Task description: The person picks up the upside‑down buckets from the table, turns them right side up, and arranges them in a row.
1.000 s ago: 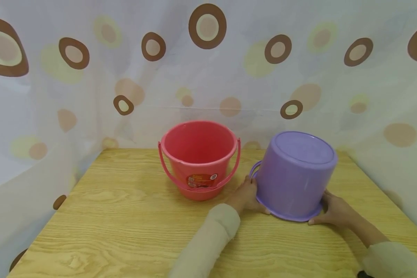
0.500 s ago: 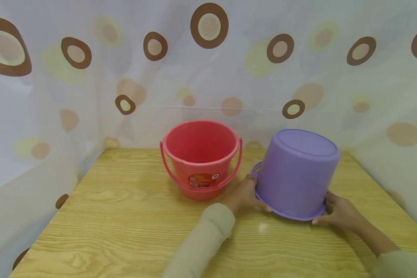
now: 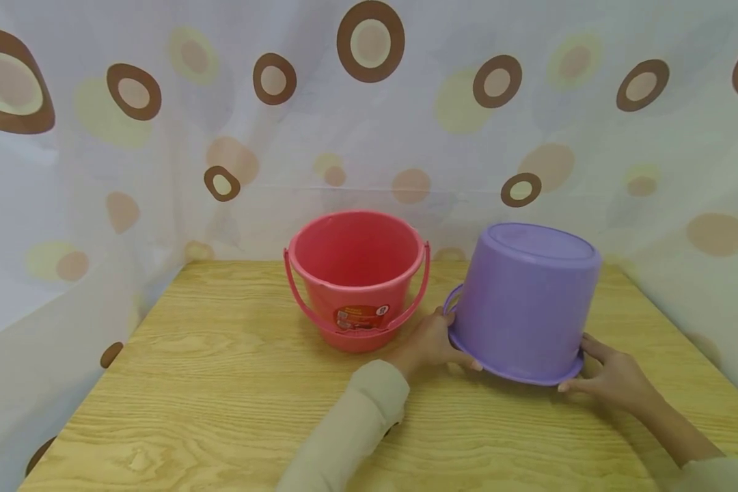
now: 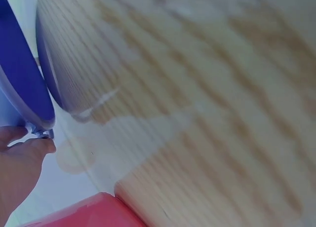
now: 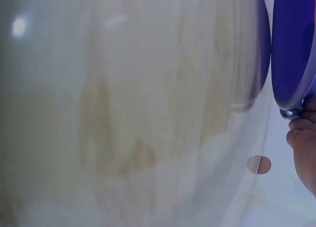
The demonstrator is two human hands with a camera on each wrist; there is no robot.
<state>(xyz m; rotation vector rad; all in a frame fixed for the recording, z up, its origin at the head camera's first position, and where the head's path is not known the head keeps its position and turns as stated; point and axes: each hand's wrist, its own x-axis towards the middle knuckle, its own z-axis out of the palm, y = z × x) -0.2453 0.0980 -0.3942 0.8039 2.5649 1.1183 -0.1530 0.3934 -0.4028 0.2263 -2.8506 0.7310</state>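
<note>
A purple bucket (image 3: 523, 307) is held upside down and slightly tilted, its base facing up, at the right of the head view. My left hand (image 3: 433, 342) grips its rim on the left, beside the bucket's handle (image 3: 452, 298). On the other side my right hand (image 3: 615, 376) pinches the rim, thumb in front and fingers behind. Both wrist views show the bucket's open mouth facing down above the table, with the left hand (image 4: 22, 168) and right hand (image 5: 303, 143) at its rim. A red bucket (image 3: 357, 273) stands upright just left of it.
The red bucket's handle (image 3: 357, 333) hangs down in front, across a label. Under both buckets lies a wood-grain table (image 3: 221, 396). A white curtain (image 3: 369, 137) with brown and beige dots hangs behind and along the sides.
The purple bucket has risen slightly and become a little more level, both hands still on its rim. The red bucket stays in place.
</note>
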